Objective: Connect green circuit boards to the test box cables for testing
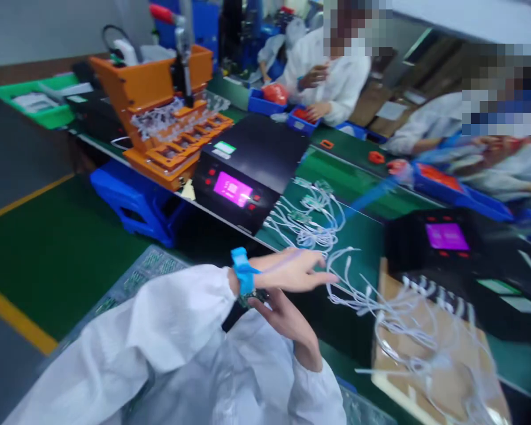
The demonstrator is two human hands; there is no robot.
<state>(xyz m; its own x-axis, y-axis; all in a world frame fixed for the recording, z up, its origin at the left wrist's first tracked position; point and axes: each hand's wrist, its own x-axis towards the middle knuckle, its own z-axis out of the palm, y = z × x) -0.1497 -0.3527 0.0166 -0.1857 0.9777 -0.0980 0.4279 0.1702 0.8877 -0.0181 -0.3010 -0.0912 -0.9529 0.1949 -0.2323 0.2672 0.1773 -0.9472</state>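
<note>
My left hand (292,269), with a blue strap (244,271) round its wrist, reaches right over the bench edge. Its fingers are apart and hold nothing, with the fingertips beside white cables (347,292). Below it, my right hand (289,316) is closed on a small green circuit board (250,298), partly hidden under the left wrist. A heap of white cables with small green boards (312,221) lies just beyond my left hand.
Behind the cables stands a black device with a pink screen (232,189), beside an orange fixture (172,150). At the right are another black device (446,236) and a cardboard sheet (389,366) under cables. People in white work across the bench near blue bins (265,105).
</note>
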